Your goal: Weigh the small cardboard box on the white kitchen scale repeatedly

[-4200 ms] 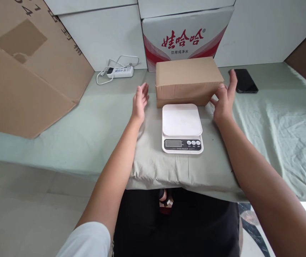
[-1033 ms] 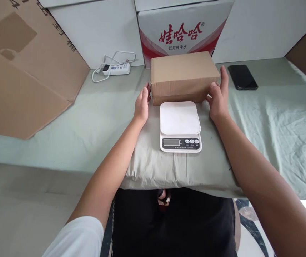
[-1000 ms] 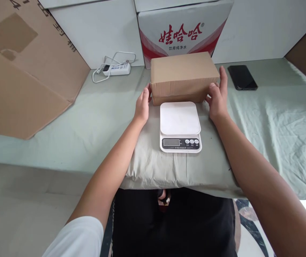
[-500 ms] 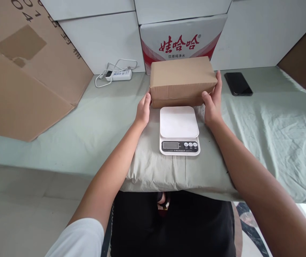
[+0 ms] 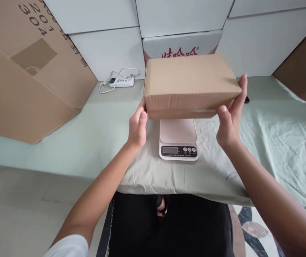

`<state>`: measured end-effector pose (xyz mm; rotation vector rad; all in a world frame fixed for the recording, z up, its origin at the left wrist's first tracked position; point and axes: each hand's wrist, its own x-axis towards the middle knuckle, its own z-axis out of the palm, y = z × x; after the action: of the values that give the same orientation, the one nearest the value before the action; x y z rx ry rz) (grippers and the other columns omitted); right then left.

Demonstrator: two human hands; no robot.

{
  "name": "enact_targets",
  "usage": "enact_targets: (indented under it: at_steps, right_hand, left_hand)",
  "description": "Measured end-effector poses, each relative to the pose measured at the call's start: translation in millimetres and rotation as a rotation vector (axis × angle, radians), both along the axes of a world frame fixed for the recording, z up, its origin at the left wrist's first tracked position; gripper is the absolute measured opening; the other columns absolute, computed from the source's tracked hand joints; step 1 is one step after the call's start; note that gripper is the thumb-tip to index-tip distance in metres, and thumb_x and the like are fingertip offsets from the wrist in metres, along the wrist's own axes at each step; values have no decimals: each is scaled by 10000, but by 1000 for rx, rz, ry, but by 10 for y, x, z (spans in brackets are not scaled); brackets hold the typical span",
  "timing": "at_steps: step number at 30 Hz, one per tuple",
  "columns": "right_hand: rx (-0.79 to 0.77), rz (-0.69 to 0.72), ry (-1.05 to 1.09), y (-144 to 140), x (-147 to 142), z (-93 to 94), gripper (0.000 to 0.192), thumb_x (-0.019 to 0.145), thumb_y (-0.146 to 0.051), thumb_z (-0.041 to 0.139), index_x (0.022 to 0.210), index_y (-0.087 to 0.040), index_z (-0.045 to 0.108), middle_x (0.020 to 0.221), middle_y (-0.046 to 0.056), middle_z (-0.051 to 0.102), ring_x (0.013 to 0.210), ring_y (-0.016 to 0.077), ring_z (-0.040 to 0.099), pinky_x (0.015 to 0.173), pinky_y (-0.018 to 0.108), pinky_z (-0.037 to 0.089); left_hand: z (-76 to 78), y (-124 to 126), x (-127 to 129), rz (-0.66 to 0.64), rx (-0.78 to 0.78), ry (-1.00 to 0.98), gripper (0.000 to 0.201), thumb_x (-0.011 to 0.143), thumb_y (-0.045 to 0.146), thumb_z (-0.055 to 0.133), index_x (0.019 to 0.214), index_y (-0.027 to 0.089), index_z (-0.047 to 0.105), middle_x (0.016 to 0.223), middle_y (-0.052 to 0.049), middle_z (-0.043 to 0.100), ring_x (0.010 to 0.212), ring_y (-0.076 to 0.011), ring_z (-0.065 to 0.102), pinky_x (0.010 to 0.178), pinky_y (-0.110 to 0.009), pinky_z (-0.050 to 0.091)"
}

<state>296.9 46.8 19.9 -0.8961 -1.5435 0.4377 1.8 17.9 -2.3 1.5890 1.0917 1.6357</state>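
Note:
Between my two hands a closed brown cardboard box [image 5: 190,76] is held up in the air, in front of the printed carton. My left hand [image 5: 138,126] grips its left end, and my right hand [image 5: 231,119] grips its right end, thumb at the front and fingers along the side. Partly beneath the box in view is a white kitchen scale [image 5: 179,142], its rear covered by the box. The scale's display looks blank, with round buttons beside it. The box's underside and some of my fingertips are hidden.
A white power strip [image 5: 122,82] with a looped cable lies at the back left. A large cardboard sheet [image 5: 32,85] leans at the left. White boxes [image 5: 110,53] and a red-lettered carton [image 5: 179,44] line the back. The phone [image 5: 246,100] is mostly hidden behind my right hand.
Both hands have raised the cardboard box and brought it closer, so it now covers the scale's rear part and more of the printed carton. My right hand now hides most of the phone.

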Motion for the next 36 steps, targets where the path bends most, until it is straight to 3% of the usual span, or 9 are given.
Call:
enact_targets:
  at_steps: [4,7,9,16,21,24,29,33,36]
  right_hand:
    - [17,-8,-13,-325,103,-333,1005,943,-902,605,1814,-507,299,1897,11,394,1815,452,327,1362,730,526]
    - [41,-45,-17,-370,149,-578,1019,932,-914,594,1817,-538,261,1897,10,370,1801,459,345,1355,764,502]
    - [21,-61,-25,-355,163,-646,1083,901,-952,592,1824,-508,241,1892,40,365,1796,465,345,1334,773,513]
    - [1,-74,-21,-379,153,-618,1147,865,-991,594,1813,-422,289,1856,104,396,1790,479,323,1313,755,520]
    - [14,-86,-19,-432,126,-620,1016,911,-919,586,1801,-508,321,1892,37,375,1788,465,351,1278,749,573]
    - [12,-124,-17,-432,123,-606,984,925,-891,566,1806,-528,320,1892,29,399,1720,465,465,1205,757,629]
    - [29,-128,51,-428,136,-538,942,943,-842,551,1807,-534,335,1645,87,680,1441,450,724,1095,748,683]
    - [-10,-126,40,-424,105,-472,865,950,-829,579,1732,-467,507,1680,94,659,1603,457,610,1194,741,639]
    - [-37,-77,48,-402,85,-436,901,948,-854,582,1733,-420,501,1695,117,648,1664,462,556,1225,743,619]
  left_hand:
    - [-161,-461,17,-50,-44,-8,835,1079,837,461,1682,287,638,1764,-104,654,1684,-367,584,1402,-507,492]
    - [-300,-591,14,-60,-54,-9,847,1076,837,465,1681,270,639,1745,-125,670,1674,-382,594,1401,-527,495]
    - [-344,-601,9,-53,-42,-24,859,1072,848,456,1668,260,650,1734,-144,677,1666,-395,601,1393,-539,503]
    - [-327,-571,5,-52,-63,-28,879,1067,854,456,1650,229,661,1712,-167,692,1653,-403,613,1385,-540,509]
    - [-324,-580,11,-35,-96,-28,839,1058,855,457,1651,302,674,1703,-104,712,1661,-378,609,1397,-522,507]
    - [-337,-576,7,-18,-103,-36,818,1054,856,460,1633,327,693,1709,-86,708,1670,-368,601,1393,-518,513]
    - [-331,-563,1,-30,-109,-54,869,1055,867,441,1666,289,660,1771,-106,646,1705,-378,556,1415,-517,480]
    - [-309,-533,25,-65,-132,-51,843,1056,857,454,1641,296,683,1741,-103,677,1693,-381,572,1398,-517,502]
    - [-297,-498,30,-70,-129,-66,859,1036,871,493,1605,265,712,1717,-131,696,1663,-396,605,1375,-525,523]
